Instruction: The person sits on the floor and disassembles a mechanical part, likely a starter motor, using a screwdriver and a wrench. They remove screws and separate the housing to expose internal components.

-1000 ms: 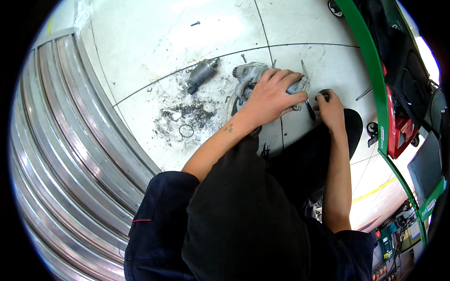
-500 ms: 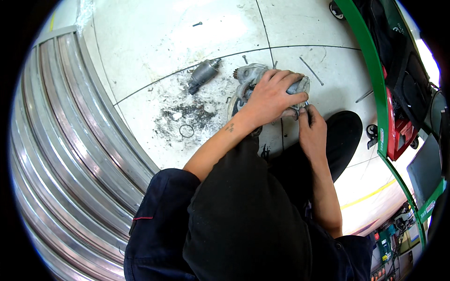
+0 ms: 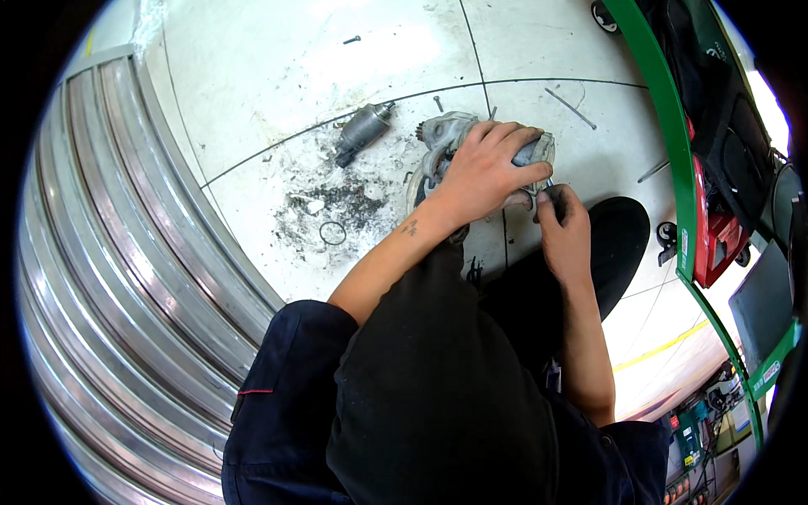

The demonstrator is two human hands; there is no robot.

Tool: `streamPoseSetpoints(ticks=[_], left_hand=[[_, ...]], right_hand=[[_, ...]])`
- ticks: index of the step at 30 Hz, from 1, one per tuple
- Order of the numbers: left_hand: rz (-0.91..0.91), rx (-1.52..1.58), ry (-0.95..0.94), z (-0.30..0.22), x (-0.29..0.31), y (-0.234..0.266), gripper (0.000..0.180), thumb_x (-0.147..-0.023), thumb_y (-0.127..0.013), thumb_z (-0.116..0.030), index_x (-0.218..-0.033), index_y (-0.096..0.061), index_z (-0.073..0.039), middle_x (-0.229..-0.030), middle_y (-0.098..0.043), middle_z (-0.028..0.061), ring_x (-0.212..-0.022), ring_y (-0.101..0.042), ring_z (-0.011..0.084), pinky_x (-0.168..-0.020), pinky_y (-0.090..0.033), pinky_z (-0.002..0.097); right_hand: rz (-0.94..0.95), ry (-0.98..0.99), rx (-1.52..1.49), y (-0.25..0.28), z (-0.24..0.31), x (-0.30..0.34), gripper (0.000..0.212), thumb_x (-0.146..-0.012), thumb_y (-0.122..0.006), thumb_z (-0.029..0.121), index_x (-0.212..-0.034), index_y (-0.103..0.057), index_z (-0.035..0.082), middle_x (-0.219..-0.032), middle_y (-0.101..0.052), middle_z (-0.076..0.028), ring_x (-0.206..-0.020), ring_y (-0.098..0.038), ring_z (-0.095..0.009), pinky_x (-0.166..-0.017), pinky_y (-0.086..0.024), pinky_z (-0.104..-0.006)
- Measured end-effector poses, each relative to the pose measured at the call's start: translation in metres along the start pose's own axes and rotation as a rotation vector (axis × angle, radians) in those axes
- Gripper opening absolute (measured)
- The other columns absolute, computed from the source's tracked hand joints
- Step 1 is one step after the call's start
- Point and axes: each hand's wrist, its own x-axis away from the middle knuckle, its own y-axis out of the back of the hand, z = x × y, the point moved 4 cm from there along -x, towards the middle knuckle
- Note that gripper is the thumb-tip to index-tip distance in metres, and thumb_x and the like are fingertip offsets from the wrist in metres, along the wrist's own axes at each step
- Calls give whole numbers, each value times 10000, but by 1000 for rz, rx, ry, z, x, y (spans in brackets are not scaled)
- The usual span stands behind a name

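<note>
A grey metal starter motor (image 3: 450,130) with a small toothed gear at its left end lies on the floor in front of me. My left hand (image 3: 492,164) is wrapped over its body from above, hiding much of the middle. At the near right end, my right hand (image 3: 562,219) is pinched close against the housing. A thin metal piece shows by its fingertips, mostly hidden. Beyond the motor lies a long thin bolt (image 3: 572,109), and short bolts (image 3: 438,103) stand out nearby. To the left rests a dark metal cylinder (image 3: 364,130).
Black grime and a thin ring (image 3: 332,233) mark the floor left of the motor. A small bolt (image 3: 352,39) lies farther off. Ribbed metal panels (image 3: 126,252) curve along the left. A green frame (image 3: 665,101) with wheels and a red case (image 3: 720,244) stand at right.
The long thin bolt on the floor has shifted farther away and to the right. My right hand has turned slightly at the motor's end; the left hand keeps its hold.
</note>
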Motion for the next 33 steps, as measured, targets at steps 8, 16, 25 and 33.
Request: streamPoseSetpoints(ticks=[8, 16, 25, 33], left_hand=[[7, 21, 3, 0, -1, -2, 572, -624, -899, -213, -1165, -713, -232, -1410, -587, 124, -1310, -525, 359, -1073, -405, 495], [-10, 31, -3, 0, -1, -1, 567, -620, -901, -207, -1154, -713, -227, -1400, -589, 136, -1301, -532, 357, -1069, -404, 498], [-11, 36, -4, -1, 0, 0, 572, -632, -897, -205, -1171, -708, -224, -1395, -586, 139, -1306, -526, 361, -1069, -400, 505], [9, 29, -1, 0, 1, 0, 579, -630, -898, -203, -1175, -705, -223, -1398, -581, 141, -1308, -523, 366, -1077, -395, 513]], right_hand=[[-24, 44, 147, 6, 9, -3, 329, -1040, -546, 240, -896, -618, -48, -726, -618, -227, -650, -594, -381, -654, -474, -439], [-110, 188, 107, 6, 18, 6, 191, -981, -596, 137, -1012, -578, -50, -914, -644, -279, -807, -630, -423, -707, -483, -463], [20, 105, 246, 2, 11, -2, 287, -1050, -544, 224, -989, -610, -48, -719, -629, -194, -627, -555, -366, -669, -492, -402], [-124, 112, 54, 6, 17, 8, 207, -996, -643, 129, -1101, -612, -46, -814, -679, -138, -723, -635, -209, -709, -504, -343]])
